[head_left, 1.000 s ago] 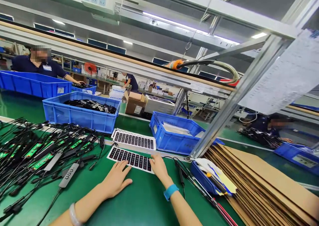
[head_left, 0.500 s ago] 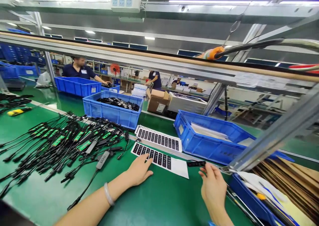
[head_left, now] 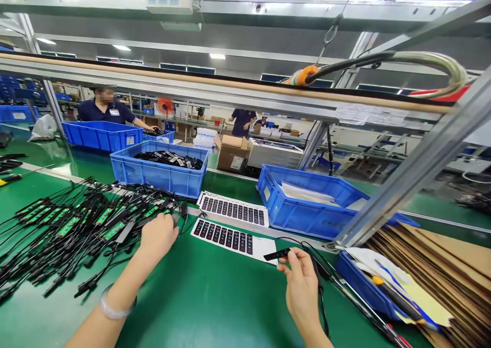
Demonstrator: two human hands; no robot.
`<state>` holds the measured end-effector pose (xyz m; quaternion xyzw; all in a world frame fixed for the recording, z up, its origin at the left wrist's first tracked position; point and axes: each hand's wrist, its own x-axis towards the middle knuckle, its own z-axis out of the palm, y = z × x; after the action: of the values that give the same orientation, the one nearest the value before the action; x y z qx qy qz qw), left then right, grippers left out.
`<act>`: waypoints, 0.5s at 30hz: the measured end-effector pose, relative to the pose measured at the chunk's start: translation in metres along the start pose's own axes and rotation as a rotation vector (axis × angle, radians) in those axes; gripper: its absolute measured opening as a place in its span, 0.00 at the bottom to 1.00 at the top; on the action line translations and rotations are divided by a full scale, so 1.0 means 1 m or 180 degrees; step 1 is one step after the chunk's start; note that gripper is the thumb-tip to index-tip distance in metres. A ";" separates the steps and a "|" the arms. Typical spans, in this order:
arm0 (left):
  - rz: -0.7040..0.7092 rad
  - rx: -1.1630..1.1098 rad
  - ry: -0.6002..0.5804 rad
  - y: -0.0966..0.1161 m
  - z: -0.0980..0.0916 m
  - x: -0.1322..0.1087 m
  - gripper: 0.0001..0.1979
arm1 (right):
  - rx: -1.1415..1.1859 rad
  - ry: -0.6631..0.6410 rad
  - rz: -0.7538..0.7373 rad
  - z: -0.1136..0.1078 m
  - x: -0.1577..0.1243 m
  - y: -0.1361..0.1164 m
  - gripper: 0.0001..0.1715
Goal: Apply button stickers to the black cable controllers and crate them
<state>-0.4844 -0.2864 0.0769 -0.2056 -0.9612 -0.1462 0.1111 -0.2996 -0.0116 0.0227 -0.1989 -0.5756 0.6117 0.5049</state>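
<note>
My right hand (head_left: 301, 274) pinches a black sticker strip (head_left: 276, 255) between thumb and fingers, just over the blank right end of a white label sheet (head_left: 264, 249). Rows of similar black stickers (head_left: 226, 237) cover the rest of that sheet. My left hand (head_left: 159, 238) is closed, back toward me, at the right edge of a pile of black cables with small green circuit boards (head_left: 102, 216). A blurred grey bit shows beside its fingers, but what it grips is hidden. A grey casing (head_left: 126, 231) lies in the pile left of it.
Behind the sheet lies a stack of sticker sheets (head_left: 233, 210). A blue bin (head_left: 161, 176) holds dark parts; another blue bin (head_left: 307, 220) holds papers. Cardboard sheets (head_left: 433, 271) and a blue tool tray (head_left: 364, 291) stand at right. A person (head_left: 105, 110) works across the bench.
My left hand has left the sticker sheet, moving left to the cable pile and closing. My right hand has brought the black sticker strip left, over the sheet's blank end. The view has shifted right.
</note>
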 end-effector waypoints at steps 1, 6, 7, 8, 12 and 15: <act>0.0086 -0.0278 0.0060 0.011 0.005 -0.002 0.14 | 0.0008 -0.0043 0.0005 0.002 -0.003 -0.001 0.20; -0.0012 -0.4184 -0.1112 0.072 0.049 -0.027 0.14 | -0.0095 -0.0418 0.0032 0.010 -0.019 -0.001 0.19; -0.0069 -0.4416 -0.1338 0.084 0.058 -0.035 0.14 | -0.0106 -0.0512 0.0049 0.011 -0.022 -0.001 0.19; -0.0111 -0.4593 -0.1539 0.094 0.065 -0.044 0.13 | -0.0112 -0.0603 0.0075 0.012 -0.025 0.000 0.18; -0.0299 -0.5584 -0.2550 0.116 0.081 -0.074 0.26 | -0.0114 -0.0939 0.0242 0.015 -0.033 0.000 0.16; -0.0305 -0.5836 -0.3122 0.116 0.083 -0.083 0.32 | -0.0195 -0.1234 0.0414 0.018 -0.039 -0.001 0.16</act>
<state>-0.3733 -0.1884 0.0036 -0.2096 -0.4281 -0.7253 -0.4967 -0.2984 -0.0538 0.0150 -0.1294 -0.6663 0.6520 0.3378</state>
